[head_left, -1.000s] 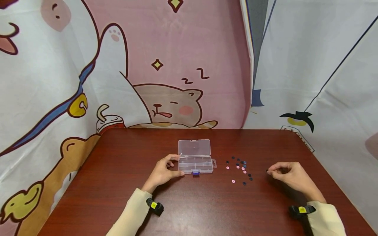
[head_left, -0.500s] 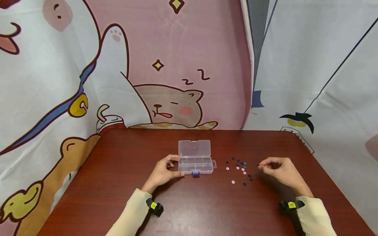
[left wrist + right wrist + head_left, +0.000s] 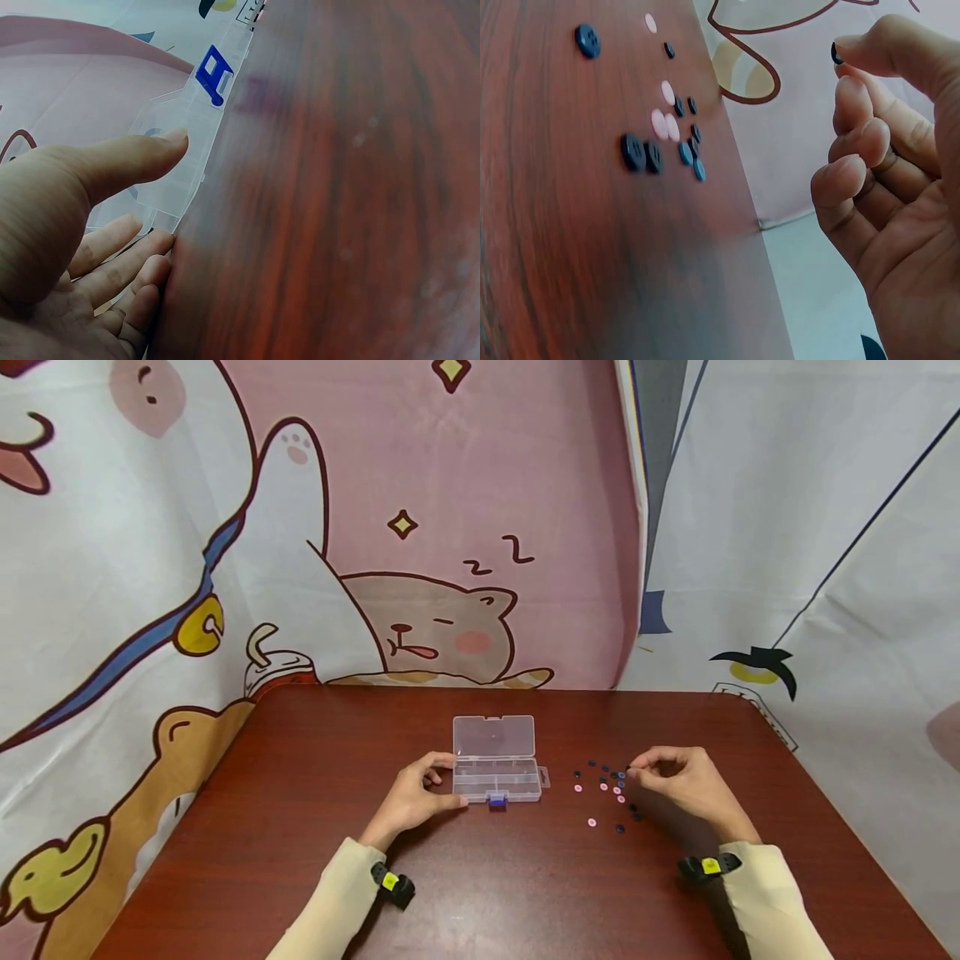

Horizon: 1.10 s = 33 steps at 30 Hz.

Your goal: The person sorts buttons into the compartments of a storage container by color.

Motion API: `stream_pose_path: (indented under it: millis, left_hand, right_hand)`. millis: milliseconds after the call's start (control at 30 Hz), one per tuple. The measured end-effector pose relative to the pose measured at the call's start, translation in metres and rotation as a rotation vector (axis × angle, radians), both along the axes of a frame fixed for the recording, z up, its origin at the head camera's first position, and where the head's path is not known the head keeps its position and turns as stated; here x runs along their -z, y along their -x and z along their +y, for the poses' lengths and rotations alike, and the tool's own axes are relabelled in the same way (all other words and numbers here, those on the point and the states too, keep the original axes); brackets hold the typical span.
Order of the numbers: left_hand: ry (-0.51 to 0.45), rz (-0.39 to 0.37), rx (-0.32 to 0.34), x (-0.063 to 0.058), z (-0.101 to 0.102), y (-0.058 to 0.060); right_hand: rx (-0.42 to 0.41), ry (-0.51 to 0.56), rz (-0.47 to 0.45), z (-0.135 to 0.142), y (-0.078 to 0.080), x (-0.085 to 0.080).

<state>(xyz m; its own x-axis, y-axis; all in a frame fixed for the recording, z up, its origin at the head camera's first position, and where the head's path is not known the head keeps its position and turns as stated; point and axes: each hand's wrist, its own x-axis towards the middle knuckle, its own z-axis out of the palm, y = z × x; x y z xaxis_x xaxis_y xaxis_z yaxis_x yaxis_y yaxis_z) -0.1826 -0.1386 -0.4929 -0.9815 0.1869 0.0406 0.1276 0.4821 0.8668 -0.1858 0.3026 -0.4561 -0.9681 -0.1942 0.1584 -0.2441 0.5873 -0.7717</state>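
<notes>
A clear plastic compartment box point(image 3: 517, 793) stands on the table with its lid point(image 3: 495, 737) raised at the back and a blue latch point(image 3: 497, 801) at the front. My left hand point(image 3: 411, 793) holds the box by its left end, thumb at the front corner and fingers toward the back. Between thumb and index finger, my right hand point(image 3: 690, 785) pinches a small dark button point(image 3: 836, 53), raised above the table. Just left of that hand lie several loose buttons: dark ones such as the large navy button point(image 3: 589, 40), blue ones, and pink ones like the pink button point(image 3: 592, 822).
The brown wooden table point(image 3: 300, 860) runs back to a cartoon-printed curtain point(image 3: 450, 485). A clear hang tab point(image 3: 543, 777) juts from the box's right side toward the buttons. Each wrist carries a black strapped camera.
My right hand has moved left and slightly away from me with the pinched button, up to the right edge of the loose buttons. My left hand and the box have stayed in place.
</notes>
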Motion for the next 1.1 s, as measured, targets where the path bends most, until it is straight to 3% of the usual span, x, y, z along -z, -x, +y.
stream_pose_path:
  millis: [667, 1100]
  left_hand:
    - [-0.008, 0.001, 0.001, 0.001, -0.001, 0.001]
    - [-0.006, 0.012, 0.003, 0.003, 0.0, 0.001]
  right_hand:
    - [-0.105, 0.084, -0.014, -0.046, 0.019, -0.003]
    - [-0.112, 0.109, -0.042, -0.08, 0.027, -0.002]
